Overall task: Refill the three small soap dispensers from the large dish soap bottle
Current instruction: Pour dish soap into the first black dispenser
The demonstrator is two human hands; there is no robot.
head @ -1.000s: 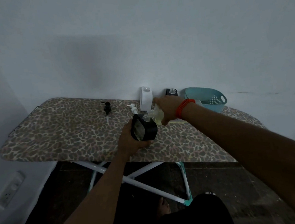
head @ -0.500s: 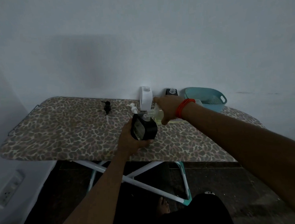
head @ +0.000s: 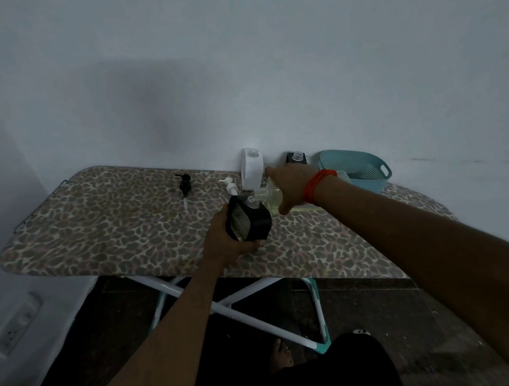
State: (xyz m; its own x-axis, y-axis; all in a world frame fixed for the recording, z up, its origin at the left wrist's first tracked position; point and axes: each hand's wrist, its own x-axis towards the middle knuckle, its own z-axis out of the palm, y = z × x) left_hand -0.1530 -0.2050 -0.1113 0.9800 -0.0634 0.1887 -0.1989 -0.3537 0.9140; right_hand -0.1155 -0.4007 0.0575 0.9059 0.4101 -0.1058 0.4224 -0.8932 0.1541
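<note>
My left hand (head: 225, 241) grips a black square soap dispenser (head: 248, 222), tilted, just above the leopard-print ironing board (head: 112, 230). My right hand (head: 289, 186) holds the clear dish soap bottle (head: 267, 196) of yellowish liquid tipped sideways, its neck at the dispenser's open mouth. A white dispenser (head: 252, 170) and another black dispenser (head: 295, 157) stand against the wall, both without pumps. A black pump (head: 185, 185) and a white pump (head: 231, 187) lie on the board.
A teal colander basket (head: 357, 170) sits at the board's back right by the wall. The board's white crossed legs (head: 226, 303) stand on a dark floor beside my bare foot (head: 281, 355). A wall socket (head: 12, 328) is at lower left.
</note>
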